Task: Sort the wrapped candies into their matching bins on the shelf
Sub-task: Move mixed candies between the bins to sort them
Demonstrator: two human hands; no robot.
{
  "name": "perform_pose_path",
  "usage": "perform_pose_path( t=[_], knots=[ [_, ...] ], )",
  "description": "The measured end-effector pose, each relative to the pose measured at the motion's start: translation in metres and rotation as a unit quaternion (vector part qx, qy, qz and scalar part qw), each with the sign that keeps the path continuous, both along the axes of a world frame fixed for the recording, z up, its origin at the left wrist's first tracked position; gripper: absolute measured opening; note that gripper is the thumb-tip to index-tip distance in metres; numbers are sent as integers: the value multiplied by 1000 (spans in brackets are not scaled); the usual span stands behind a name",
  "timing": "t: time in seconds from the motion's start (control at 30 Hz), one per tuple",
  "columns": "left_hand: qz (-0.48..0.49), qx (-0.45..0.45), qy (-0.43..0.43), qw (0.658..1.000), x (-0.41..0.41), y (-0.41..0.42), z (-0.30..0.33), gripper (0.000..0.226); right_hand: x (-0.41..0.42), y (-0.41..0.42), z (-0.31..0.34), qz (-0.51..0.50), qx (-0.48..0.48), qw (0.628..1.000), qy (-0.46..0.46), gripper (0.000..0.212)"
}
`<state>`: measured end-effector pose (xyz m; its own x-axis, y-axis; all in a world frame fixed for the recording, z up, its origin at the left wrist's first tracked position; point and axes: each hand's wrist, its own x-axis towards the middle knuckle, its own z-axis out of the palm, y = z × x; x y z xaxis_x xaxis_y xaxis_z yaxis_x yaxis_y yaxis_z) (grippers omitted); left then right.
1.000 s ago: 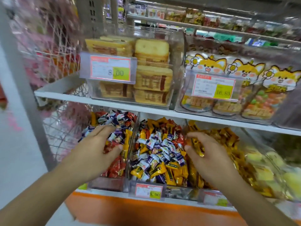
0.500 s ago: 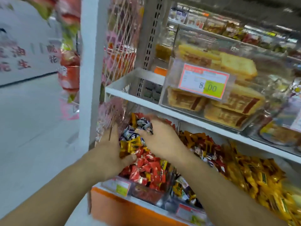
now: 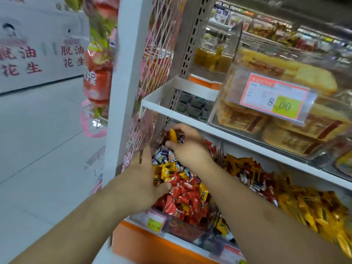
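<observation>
The leftmost clear bin (image 3: 172, 228) on the lower shelf holds mostly red wrapped candies (image 3: 182, 201), with yellow and blue-white ones mixed on top. My right hand (image 3: 187, 146) hovers over the back of this bin and pinches a yellow wrapped candy (image 3: 174, 135) between thumb and fingers. My left hand (image 3: 142, 180) rests on the pile at the bin's left side, fingers spread, thumb on the candies. The middle bin (image 3: 247, 173) holds mixed candies and a bin of yellow candies (image 3: 312, 212) lies to the right.
The white upper shelf (image 3: 190, 119) hangs just above my right hand and carries clear boxes of packaged cakes (image 3: 285, 119) with an 8.00 price tag. A white post with wire mesh (image 3: 131, 77) stands at the left. Snack bags (image 3: 98, 73) hang beside the aisle floor.
The view swung left from the middle bins to the leftmost bin. My right hand crossed over from the yellow bin and now lifts a yellow candy out of the pile.
</observation>
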<state>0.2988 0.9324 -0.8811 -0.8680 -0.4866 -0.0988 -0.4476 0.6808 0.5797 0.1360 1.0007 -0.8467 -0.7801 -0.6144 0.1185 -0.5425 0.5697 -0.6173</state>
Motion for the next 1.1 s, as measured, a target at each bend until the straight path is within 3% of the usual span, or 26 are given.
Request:
perform_pose_path(
  t=[0.13,0.3,0.47,0.57,0.7,0.93,1.1],
  knots=[
    [2,-77,32,996,-1,6,6,113,18,58,15,-33,-3,999,6,66],
    [-61,-94,115,987,-10,35,22,75,40,175,38,-49,-23,998,-11,40],
    [-122,-92,105,983,-24,65,27,58,30,284,42,-185,-14,981,57,43],
    [-129,-94,95,983,-34,79,34,53,4,340,30,-275,85,952,102,51],
    [-138,-76,40,987,-53,77,34,65,-15,371,16,-303,162,935,88,59],
    [-150,-73,-31,985,-83,62,12,103,-11,369,13,-245,145,957,63,68],
    [-134,-73,-39,988,-93,77,13,110,-10,373,12,-251,103,961,51,64]
  ],
)
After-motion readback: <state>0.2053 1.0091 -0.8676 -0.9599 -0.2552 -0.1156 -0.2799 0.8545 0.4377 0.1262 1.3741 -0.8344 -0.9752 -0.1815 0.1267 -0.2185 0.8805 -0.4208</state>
